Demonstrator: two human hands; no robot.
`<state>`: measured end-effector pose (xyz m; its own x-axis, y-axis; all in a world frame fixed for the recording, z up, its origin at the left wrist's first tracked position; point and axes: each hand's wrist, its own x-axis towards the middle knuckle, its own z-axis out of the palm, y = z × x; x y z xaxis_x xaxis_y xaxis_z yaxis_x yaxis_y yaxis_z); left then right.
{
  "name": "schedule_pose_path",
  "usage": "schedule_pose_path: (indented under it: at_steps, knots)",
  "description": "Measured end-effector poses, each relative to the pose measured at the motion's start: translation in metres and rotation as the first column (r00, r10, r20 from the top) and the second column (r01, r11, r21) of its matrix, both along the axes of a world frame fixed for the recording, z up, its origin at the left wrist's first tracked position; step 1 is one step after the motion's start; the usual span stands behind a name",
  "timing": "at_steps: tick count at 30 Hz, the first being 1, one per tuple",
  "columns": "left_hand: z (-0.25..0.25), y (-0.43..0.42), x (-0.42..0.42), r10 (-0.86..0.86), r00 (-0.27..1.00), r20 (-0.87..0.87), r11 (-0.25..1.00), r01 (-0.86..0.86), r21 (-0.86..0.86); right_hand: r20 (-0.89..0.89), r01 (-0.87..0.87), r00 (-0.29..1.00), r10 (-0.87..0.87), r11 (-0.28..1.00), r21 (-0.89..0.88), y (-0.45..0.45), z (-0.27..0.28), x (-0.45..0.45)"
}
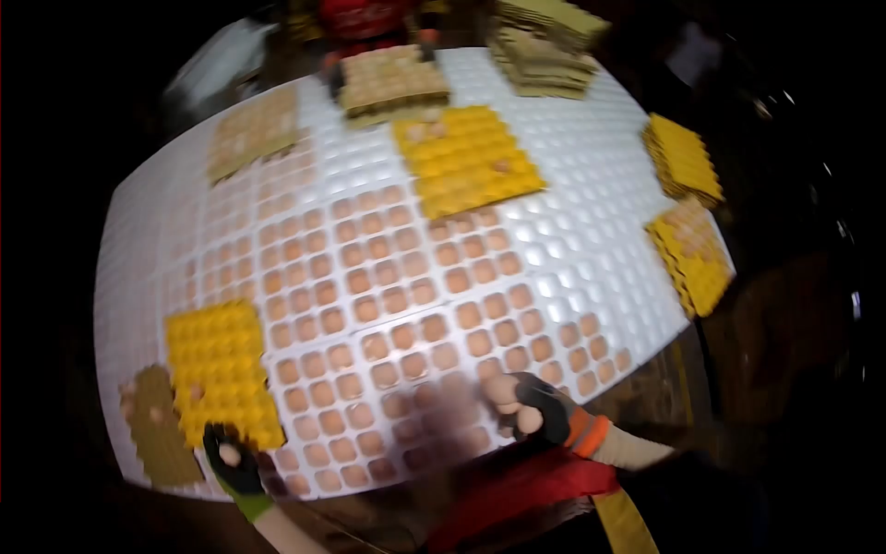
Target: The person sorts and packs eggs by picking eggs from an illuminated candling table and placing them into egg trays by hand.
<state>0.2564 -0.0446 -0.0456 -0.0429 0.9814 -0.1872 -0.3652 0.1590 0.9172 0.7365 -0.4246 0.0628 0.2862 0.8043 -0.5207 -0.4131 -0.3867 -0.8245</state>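
My right hand (543, 411), in a dark glove with an orange cuff, is closed around several eggs (503, 390) above the near edge of the table. Under and around it lies a white dimpled surface (591, 231) with brown eggs (392, 300) sitting in many of its hollows. At the lower left, my left hand (235, 466) wears a dark glove with a green cuff and has an egg (230, 454) in its fingers. It is beside the lower edge of a yellow egg tray (221, 369), on which an egg (197, 391) rests.
A grey-brown tray (161, 434) lies at far left. Another yellow tray (471, 162) sits toward the back, with a few eggs. Across the table, a person in red (365, 18) has hands at a filled tray (392, 78). Tray stacks (544, 51) stand behind; yellow trays (683, 157) line the right edge.
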Motion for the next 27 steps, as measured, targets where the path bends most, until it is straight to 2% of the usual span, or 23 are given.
schedule_pose_path:
  at_steps: [1, 2, 4, 5, 6, 7, 8, 9, 11, 12, 13, 14, 15, 16, 17, 19, 20, 22, 23, 24, 25, 26, 27]
  knots:
    - [0.007, -0.029, 0.032, -0.010, 0.726, -0.688, 0.853, 0.366, 0.373, 0.244, -0.171, 0.957, 0.158, 0.985, 0.036, -0.004, 0.008, 0.004]
    - [0.025, -0.039, 0.056, -0.005, 0.434, -0.901, 0.756, 0.592, 0.281, 0.060, -0.042, 0.997, 0.039, 0.998, 0.050, 0.001, 0.008, 0.005]
    - [0.022, -0.065, 0.109, -0.235, 0.631, -0.739, 0.734, 0.614, 0.291, -0.128, 0.079, 0.989, -0.070, 0.995, 0.063, -0.007, -0.010, 0.022]
    - [0.054, -0.095, 0.169, -0.375, 0.734, -0.566, 0.786, 0.576, 0.226, -0.246, 0.149, 0.961, -0.130, 0.987, 0.059, -0.016, -0.033, 0.029]
    - [0.073, -0.108, 0.208, -0.289, 0.517, -0.806, 0.691, 0.695, 0.198, -0.377, 0.212, 0.908, -0.182, 0.977, 0.039, -0.032, -0.054, 0.032]
    - [0.073, -0.128, 0.247, -0.460, 0.650, -0.605, 0.727, 0.667, 0.165, -0.523, 0.339, 0.812, -0.259, 0.939, 0.061, -0.035, -0.022, 0.038]
    - [0.074, -0.150, 0.284, -0.555, 0.722, -0.414, 0.737, 0.657, 0.159, -0.400, 0.294, 0.877, -0.267, 0.956, 0.008, -0.041, 0.007, 0.058]
    - [0.079, -0.173, 0.322, -0.675, 0.731, -0.098, 0.723, 0.682, 0.112, -0.309, 0.272, 0.913, -0.267, 0.962, -0.029, -0.054, 0.009, 0.084]
    - [0.098, -0.219, 0.399, -0.701, 0.674, 0.233, 0.681, 0.730, -0.062, -0.178, 0.258, 0.946, -0.271, 0.961, -0.098, -0.085, -0.004, 0.134]
    - [0.095, -0.243, 0.433, -0.679, 0.663, 0.315, 0.662, 0.738, -0.127, -0.078, 0.249, 0.964, -0.254, 0.966, -0.066, -0.104, -0.016, 0.162]
    - [0.098, -0.263, 0.466, -0.736, 0.645, 0.204, 0.630, 0.764, -0.140, 0.020, 0.233, 0.972, -0.232, 0.972, -0.035, -0.121, -0.028, 0.190]
    - [0.101, -0.282, 0.498, -0.779, 0.620, 0.089, 0.603, 0.781, -0.164, 0.194, 0.220, 0.960, -0.199, 0.971, -0.091, -0.130, -0.036, 0.216]
    - [0.087, -0.296, 0.526, -0.767, 0.637, -0.077, 0.638, 0.746, -0.189, 0.362, 0.211, 0.920, -0.148, 0.968, -0.139, -0.134, -0.044, 0.243]
    - [0.046, -0.302, 0.546, -0.725, 0.660, -0.200, 0.679, 0.732, -0.046, 0.725, 0.129, 0.686, -0.054, 0.991, -0.048, -0.136, -0.064, 0.274]
    - [0.032, -0.301, 0.568, -0.528, 0.601, -0.600, 0.623, 0.754, 0.207, 0.952, 0.026, 0.304, -0.025, 0.999, 0.018, -0.133, -0.080, 0.301]
    - [0.035, -0.309, 0.607, -0.279, 0.568, -0.775, 0.534, 0.762, 0.366, 0.953, 0.062, 0.304, -0.004, 0.998, -0.016, -0.104, -0.050, 0.324]
    - [0.028, -0.306, 0.618, -0.168, 0.475, -0.864, 0.488, 0.801, 0.346, 0.982, 0.010, 0.186, 0.011, 1.000, -0.013, -0.091, -0.068, 0.334]
    - [0.009, -0.300, 0.626, 0.068, 0.312, -0.948, 0.418, 0.853, 0.311, 0.956, -0.094, 0.235, 0.174, 0.983, -0.156, -0.062, -0.076, 0.344]
    - [0.006, -0.304, 0.620, 0.089, 0.300, -0.950, 0.425, 0.851, 0.309, 0.925, -0.095, 0.016, 0.379, 0.922, -0.376, -0.052, -0.072, 0.346]
    - [0.014, -0.311, 0.616, 0.049, 0.381, -0.923, 0.437, 0.823, 0.363, 0.948, -0.111, 0.137, 0.286, 0.956, -0.272, -0.052, -0.069, 0.344]
    - [0.020, -0.319, 0.612, 0.007, 0.463, -0.887, 0.459, 0.786, 0.414, 0.907, -0.124, 0.262, 0.329, 0.944, -0.306, -0.049, -0.045, 0.339]
    - [0.023, -0.327, 0.603, -0.287, 0.567, -0.772, 0.661, 0.701, 0.269, 0.936, -0.185, 0.270, 0.227, 0.966, -0.181, -0.044, -0.052, 0.334]
    - [0.030, -0.339, 0.597, -0.375, 0.666, -0.645, 0.757, 0.622, 0.202, 0.949, -0.238, 0.291, 0.125, 0.970, -0.054, -0.041, -0.065, 0.326]
